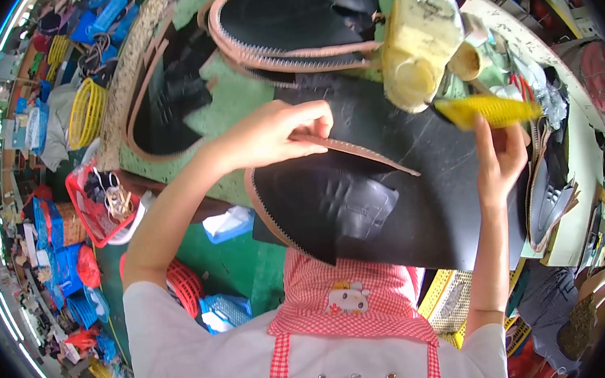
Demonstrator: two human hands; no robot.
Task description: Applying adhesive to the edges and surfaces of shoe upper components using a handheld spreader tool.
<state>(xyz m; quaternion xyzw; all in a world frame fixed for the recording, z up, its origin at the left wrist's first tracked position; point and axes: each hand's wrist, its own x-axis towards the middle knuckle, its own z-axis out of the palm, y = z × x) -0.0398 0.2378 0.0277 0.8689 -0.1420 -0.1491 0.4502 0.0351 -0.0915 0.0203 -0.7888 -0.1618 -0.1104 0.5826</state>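
A white shirt (223,354) sits nearest; I see the left hand (276,132) pinched closed on a black panel (296,193), the right hand (498,164) gripping a yellow object (501,110).

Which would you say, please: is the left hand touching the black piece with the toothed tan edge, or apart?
Touching: the head view shows the left hand pinching the black piece by its toothed upper edge.

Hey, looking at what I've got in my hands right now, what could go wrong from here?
Your right hand, holding a yellow item, looks close to the cloudy plastic container, so a swing might knock it. Your left hand pinches the black piece by one edge, so it could slip. Its lower tip shows over the checked apron and might snag.
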